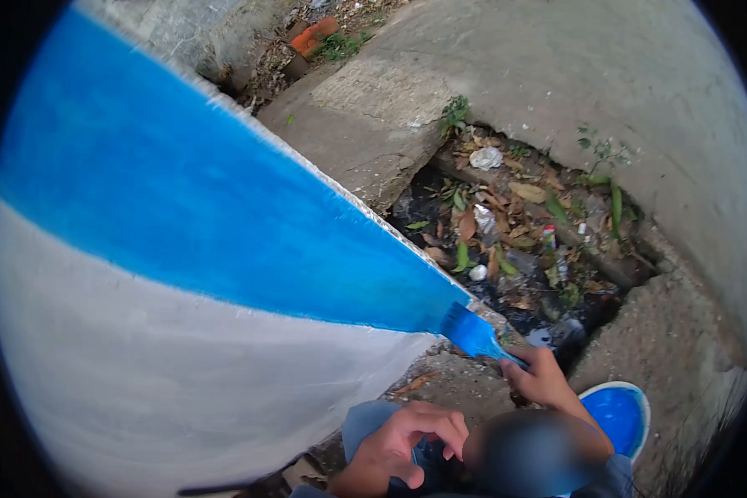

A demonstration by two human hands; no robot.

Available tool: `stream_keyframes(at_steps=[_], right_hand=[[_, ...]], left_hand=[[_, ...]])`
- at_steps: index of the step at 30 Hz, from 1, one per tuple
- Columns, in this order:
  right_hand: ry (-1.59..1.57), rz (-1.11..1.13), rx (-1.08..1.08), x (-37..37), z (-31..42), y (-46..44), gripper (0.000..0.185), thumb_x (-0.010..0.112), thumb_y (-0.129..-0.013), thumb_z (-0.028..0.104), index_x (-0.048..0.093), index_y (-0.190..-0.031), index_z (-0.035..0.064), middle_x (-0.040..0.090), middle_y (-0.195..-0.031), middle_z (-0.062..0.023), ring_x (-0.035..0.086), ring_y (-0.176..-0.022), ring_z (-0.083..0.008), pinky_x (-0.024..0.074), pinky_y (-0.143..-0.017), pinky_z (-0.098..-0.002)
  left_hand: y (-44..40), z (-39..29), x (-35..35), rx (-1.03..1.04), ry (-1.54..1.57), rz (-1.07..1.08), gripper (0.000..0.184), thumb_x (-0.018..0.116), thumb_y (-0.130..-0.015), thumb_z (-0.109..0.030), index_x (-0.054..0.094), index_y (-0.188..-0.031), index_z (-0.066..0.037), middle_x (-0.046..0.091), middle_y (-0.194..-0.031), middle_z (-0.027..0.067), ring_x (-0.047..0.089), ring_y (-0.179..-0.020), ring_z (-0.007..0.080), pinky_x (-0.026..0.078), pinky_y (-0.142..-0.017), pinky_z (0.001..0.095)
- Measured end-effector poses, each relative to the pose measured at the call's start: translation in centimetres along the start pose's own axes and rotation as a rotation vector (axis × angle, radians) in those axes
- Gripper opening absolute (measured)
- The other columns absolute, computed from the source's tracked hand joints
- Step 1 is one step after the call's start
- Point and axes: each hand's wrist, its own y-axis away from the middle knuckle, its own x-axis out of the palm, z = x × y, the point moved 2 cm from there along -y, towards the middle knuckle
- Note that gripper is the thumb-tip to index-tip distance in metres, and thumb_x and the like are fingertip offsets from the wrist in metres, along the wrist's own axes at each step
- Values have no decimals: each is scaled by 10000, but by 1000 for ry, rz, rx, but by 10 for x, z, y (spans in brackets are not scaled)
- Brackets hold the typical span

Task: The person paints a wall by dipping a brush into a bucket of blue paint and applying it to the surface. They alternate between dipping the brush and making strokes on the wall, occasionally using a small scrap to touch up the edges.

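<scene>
A paintbrush [475, 332] coated in blue is gripped by its handle in my right hand [541, 378]. Its bristles touch the lower right end of a blue-painted band [199, 191] along the wall's edge. Below the band the wall [166, 365] is pale grey-white. My left hand [415, 436] hangs near my knees at the bottom, fingers loosely curled and thumb apart, with nothing in it. Under my right forearm stands a white-rimmed bucket of blue paint [614, 415], partly hidden by the arm.
Right of the wall, a broken opening in the concrete [415, 83] holds dark water, leaves and litter [506, 220]. Small plants [454, 114] grow at its rim. An orange brick piece [314, 37] lies at the top. A blurred dark round shape [535, 456] covers the bottom middle.
</scene>
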Motion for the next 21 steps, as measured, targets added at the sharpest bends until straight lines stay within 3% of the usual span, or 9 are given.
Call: stream_keyframes(at_steps=[3, 5, 11, 13, 19, 20, 21], right_hand=[[20, 95, 5, 10, 14, -16, 258, 587, -883, 208, 644, -764, -13, 572, -561, -72, 529, -512, -135, 429, -526, -333], [-71, 87, -54, 16, 33, -26, 311, 559, -920, 189, 589, -673, 2, 520, -562, 13, 432, -509, -61, 362, -477, -260], [-92, 38, -114, 8, 135, -25, 299, 565, -914, 163, 585, -651, 22, 497, -568, 29, 410, -502, -46, 325, -459, -233], [-76, 34, -115, 0, 166, -12, 324, 589, -909, 187, 599, -647, -3, 521, -552, 8, 445, -512, -65, 370, -483, -268], [-251, -12, -153, -14, 233, 20, 249, 584, -926, 174, 640, -752, 5, 520, -594, 22, 421, -479, -41, 312, -426, -210], [-297, -10, -175, -16, 242, 25, 230, 590, -922, 169, 646, -775, 0, 525, -606, 21, 408, -477, -35, 292, -416, -207], [-344, -7, -197, -18, 250, 30, 214, 596, -919, 163, 652, -799, -4, 529, -617, 21, 394, -475, -29, 271, -407, -205]], left_hand=[[9, 3, 6, 18, -83, 18, 633, 697, -753, -629, 660, -952, -29, 651, -911, 87, 592, -678, 150, 402, -559, 245], [7, 2, 8, 35, -125, 64, 605, 693, -761, -620, 659, -944, -44, 654, -911, 66, 592, -675, 133, 381, -546, 236], [1, -1, 16, 113, -116, 99, 544, 725, -760, -566, 650, -943, -60, 650, -869, 21, 580, -672, 94, 353, -546, 218], [-1, -2, 16, 136, -106, 131, 514, 743, -766, -525, 649, -955, -56, 648, -865, 20, 570, -667, 78, 351, -545, 209], [-14, 14, 18, 162, 92, 152, 471, 749, -787, -473, 654, -978, -52, 647, -854, 22, 554, -660, 38, 333, -546, 173], [-16, 8, 16, 106, -5, 179, 648, 690, -771, -619, 649, -981, -8, 646, -876, 71, 575, -693, 93, 376, -570, 202], [-17, 7, 17, 109, 5, 183, 648, 690, -771, -619, 649, -981, -8, 646, -876, 71, 575, -693, 93, 376, -570, 202]])
